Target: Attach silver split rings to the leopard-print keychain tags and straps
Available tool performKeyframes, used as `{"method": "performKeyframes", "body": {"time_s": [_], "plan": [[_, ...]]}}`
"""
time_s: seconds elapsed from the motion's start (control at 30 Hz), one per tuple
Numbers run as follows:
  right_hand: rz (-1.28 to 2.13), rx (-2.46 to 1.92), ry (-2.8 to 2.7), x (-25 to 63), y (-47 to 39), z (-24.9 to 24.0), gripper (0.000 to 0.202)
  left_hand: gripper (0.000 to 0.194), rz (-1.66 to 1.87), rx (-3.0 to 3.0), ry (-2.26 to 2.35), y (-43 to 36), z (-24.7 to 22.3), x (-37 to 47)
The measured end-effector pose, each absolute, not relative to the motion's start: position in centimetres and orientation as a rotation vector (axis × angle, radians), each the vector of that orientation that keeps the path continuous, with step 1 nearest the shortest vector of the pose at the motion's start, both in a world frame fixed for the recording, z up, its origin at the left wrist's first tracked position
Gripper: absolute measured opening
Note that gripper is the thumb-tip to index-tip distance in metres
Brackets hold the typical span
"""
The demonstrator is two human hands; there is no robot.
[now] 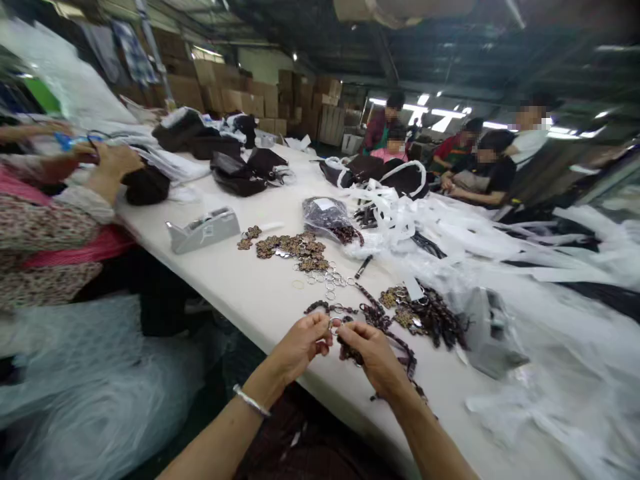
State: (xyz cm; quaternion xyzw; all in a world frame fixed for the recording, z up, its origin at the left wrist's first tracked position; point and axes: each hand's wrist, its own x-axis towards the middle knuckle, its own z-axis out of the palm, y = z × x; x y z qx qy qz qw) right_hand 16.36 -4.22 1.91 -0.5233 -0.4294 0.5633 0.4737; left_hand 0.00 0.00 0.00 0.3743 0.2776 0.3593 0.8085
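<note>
Your bare forearms [215, 433] angled inward and forward, your left hand [300, 343] and right hand [375, 357] nearly meeting, fingers [316, 321] pinched at the tips (the others curled loosely), wrists [267, 383] turned toward each other.

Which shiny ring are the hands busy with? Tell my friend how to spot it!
Start at the long white table and go to its near edge, where the left hand and right hand nearly meet. The silver ring is between them. Unlike the loose rings lying farther up the table, it is held.
</note>
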Motion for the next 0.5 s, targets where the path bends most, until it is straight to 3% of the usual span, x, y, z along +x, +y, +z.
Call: {"method": "performKeyframes", "body": {"time_s": [0.27, 0.5], "plan": [[1.739, -1.117, -0.724, 16.7, -4.2, 2.8, 0.031, 0.015, 1.003, 1.688, 0.549, 0.5, 1.7, -1.8], [2.033, -1.025, -0.593, 17.2, -4.1, 3.2, 0.026, 0.013, 0.771, 2.027, 0.316, 1.6, 4.8, -2.9]]}}
